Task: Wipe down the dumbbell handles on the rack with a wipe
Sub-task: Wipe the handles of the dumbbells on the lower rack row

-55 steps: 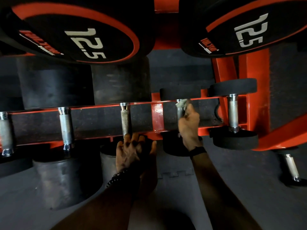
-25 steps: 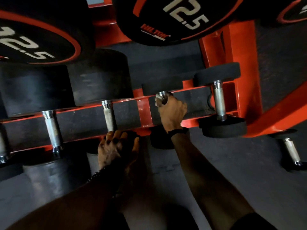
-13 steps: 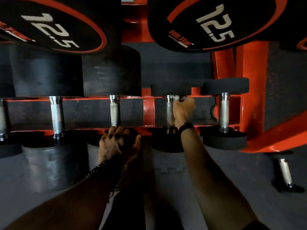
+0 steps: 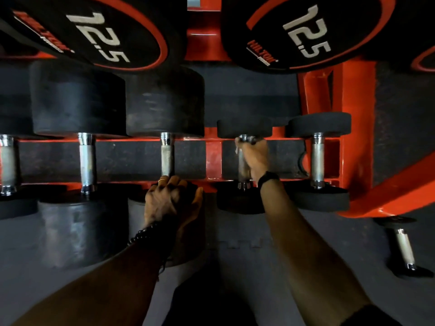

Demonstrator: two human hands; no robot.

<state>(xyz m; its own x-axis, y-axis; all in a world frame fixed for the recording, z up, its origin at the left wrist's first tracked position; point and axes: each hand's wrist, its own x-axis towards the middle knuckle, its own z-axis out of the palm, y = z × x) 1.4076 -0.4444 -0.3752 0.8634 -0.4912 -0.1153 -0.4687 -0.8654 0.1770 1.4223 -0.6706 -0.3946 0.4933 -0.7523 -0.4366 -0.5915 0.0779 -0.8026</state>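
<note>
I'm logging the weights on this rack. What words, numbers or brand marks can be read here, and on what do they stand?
"12.5": white, on the end face of the upper left dumbbell head.
"12.5": white, on the end face of the upper right dumbbell head.
Brand line on the right head, roughly "HILTON FITNESS": blurred, not certain.
Brand line on the left head: blurred and cut off, unreadable.
Lower dumbbells: no text visible.
</note>
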